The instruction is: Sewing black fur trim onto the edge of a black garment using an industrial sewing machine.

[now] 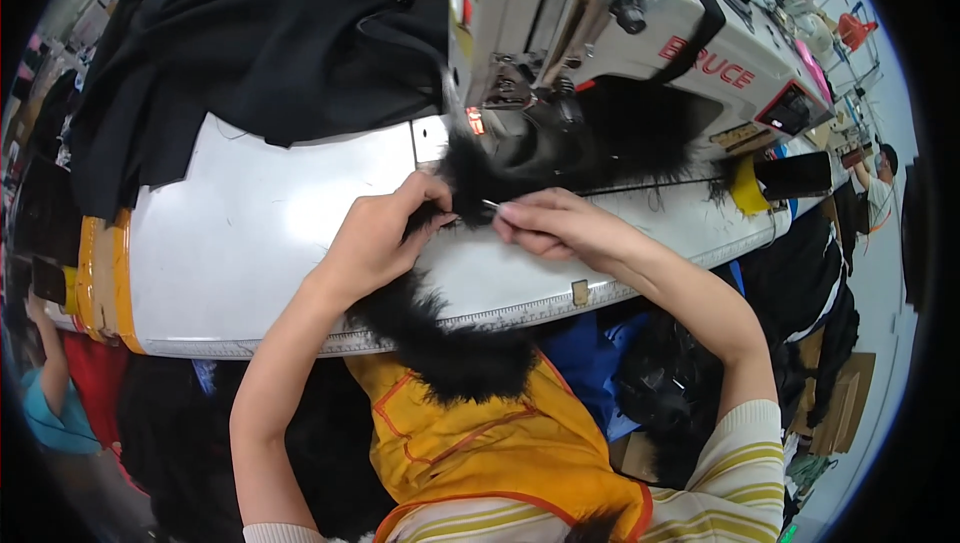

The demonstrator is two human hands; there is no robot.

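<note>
My left hand point(380, 233) pinches a strip of fluffy black fur point(465, 358) between thumb and fingers, just in front of the sewing machine point(655, 38). One end of the strip hangs over the table's near edge onto my orange apron; the other runs toward the needle area. In my right hand point(565, 228), closed fingers grip a small slim metal tool point(489, 205), its tip pointing left at the fur. Its exact kind is hidden by my fingers. More black fur point(650, 128) lies under the machine's arm.
A white table point(270, 233) with a ruler along its near edge carries the work. Black cloth point(270, 43) is heaped at the far left. A dark phone-like object point(793, 175) sits at the right. Other people are visible at both sides.
</note>
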